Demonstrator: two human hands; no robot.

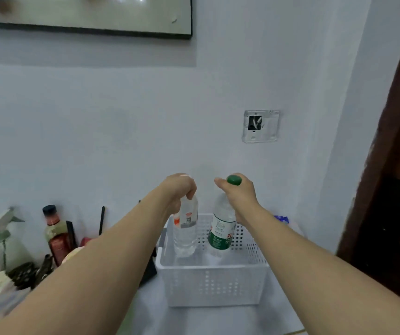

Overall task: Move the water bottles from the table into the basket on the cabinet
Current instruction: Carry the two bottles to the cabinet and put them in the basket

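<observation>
Grip: L hand (pixel 178 189) & R hand (pixel 238 192) each hold 1 bottle (pixel 185 228) over 1 basket (pixel 214 284).

Two water bottles: one with white cap (pixel 185 226) and one with green cap (pixel 221 226). One white basket (pixel 212 284). Two hands, left hand (pixel 178 189) and right hand (pixel 238 192).

Both bare arms reach forward, left hand (pixel 179 189) and right hand (pixel 238 192) clenched, knuckles up.

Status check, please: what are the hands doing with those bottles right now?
Left hand grips white-capped bottle by the neck. Right hand grips green-capped bottle. Both bottles upright, lower ends inside white basket. Nothing blocking.
</observation>
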